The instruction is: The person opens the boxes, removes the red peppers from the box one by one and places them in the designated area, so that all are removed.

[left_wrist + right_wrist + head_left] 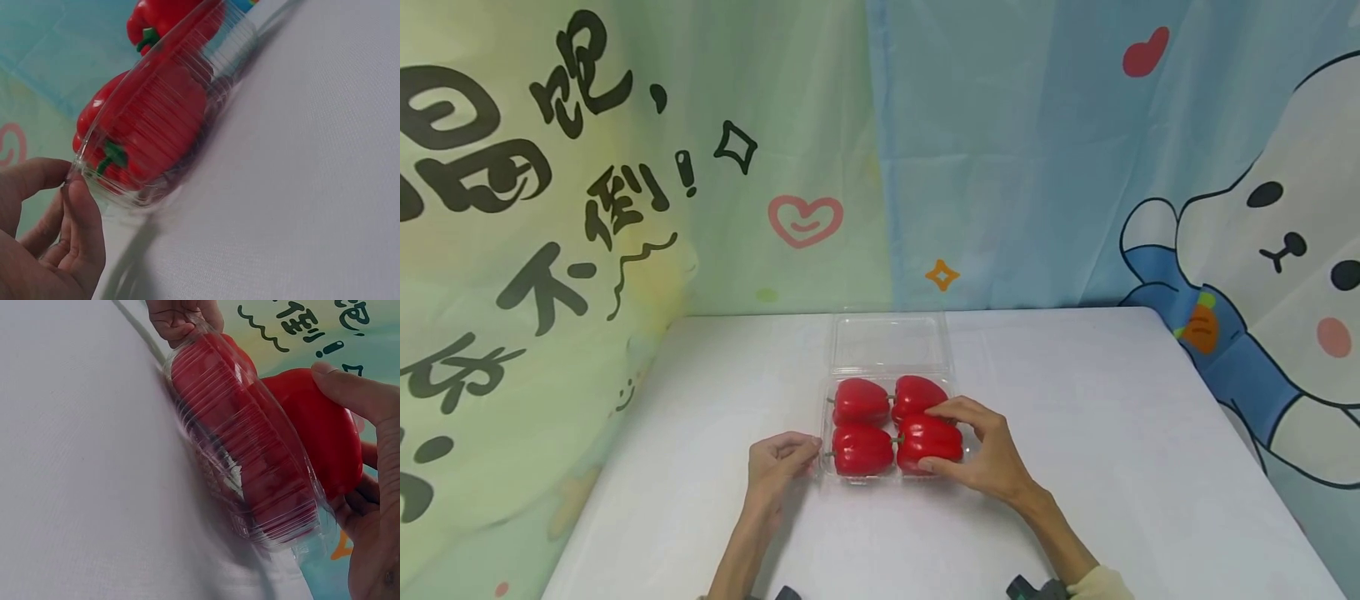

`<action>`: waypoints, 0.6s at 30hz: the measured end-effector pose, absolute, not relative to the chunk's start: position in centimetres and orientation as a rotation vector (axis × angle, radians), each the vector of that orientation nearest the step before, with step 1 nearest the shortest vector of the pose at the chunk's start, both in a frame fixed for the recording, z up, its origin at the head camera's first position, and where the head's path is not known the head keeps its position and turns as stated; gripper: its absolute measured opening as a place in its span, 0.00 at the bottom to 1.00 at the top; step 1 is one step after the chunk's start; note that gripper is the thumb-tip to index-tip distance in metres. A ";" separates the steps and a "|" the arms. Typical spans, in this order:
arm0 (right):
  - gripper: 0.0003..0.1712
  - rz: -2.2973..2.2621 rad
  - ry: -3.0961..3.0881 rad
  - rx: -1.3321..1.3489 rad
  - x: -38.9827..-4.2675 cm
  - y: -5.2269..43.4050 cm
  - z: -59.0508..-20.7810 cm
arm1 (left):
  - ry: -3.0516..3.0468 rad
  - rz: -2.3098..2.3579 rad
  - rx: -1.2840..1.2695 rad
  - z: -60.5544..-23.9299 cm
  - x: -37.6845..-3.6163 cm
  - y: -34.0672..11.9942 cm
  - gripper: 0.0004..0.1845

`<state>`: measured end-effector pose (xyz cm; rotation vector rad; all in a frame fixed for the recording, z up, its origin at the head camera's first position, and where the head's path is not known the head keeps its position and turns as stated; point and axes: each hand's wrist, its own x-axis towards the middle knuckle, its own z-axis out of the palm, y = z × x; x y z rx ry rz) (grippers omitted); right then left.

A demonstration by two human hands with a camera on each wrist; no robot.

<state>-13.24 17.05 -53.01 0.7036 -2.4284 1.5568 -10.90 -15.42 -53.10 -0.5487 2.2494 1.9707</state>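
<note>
Nearest, two bare forearms over the white desk (1112, 467), a cream cuff at the right wrist. Left hand (778, 467) at the near left corner of the clear plastic clamshell box (826, 467); grip narrow, thumb and forefinger pinching the box's rim, remaining fingers loosely curled behind, as shown close up from the left wrist view (69, 187). Right hand (981, 454) over the near right red bell pepper (925, 442); grip closed around that pepper, fingers across its top and far side, thumb at its near edge, pepper sitting in the box's near right quarter. From the right wrist view, fingers wrapped over the pepper (312, 425) above the ribbed transparent wall (250, 469).

Just beside it, near left red bell pepper (861, 450) lying in the tray, green stem pointing left. Behind those, far left red bell pepper (859, 400) and far right red bell pepper (916, 393), all four packed close in a two-by-two block, touching or nearly so.

Farther back, hinged transparent lid (887, 342) folded open flat on the desk, joined to the tray's far edge.

Beyond the desk, hanging backdrop cloth (962, 150): green at left with black characters and a pink heart, blue at right with a white cartoon rabbit (1277, 250).
</note>
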 end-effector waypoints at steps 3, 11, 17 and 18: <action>0.36 1.581 -2.407 0.703 -13.3 17.1 -52.8 | 2.249 1.973 -0.552 -53.1 -10.9 -15.4 0.08; 0.35 1.620 -2.361 0.728 -13.2 17.0 -52.5 | 2.240 1.991 -0.549 -53.1 -10.9 -15.4 0.08; 0.34 1.637 -2.354 0.717 -13.2 17.4 -52.5 | 2.246 1.982 -0.551 -53.2 -10.9 -15.4 0.09; 0.34 1.637 -2.353 0.712 -13.2 17.4 -52.6 | 2.248 1.980 -0.549 -53.2 -10.9 -15.4 0.09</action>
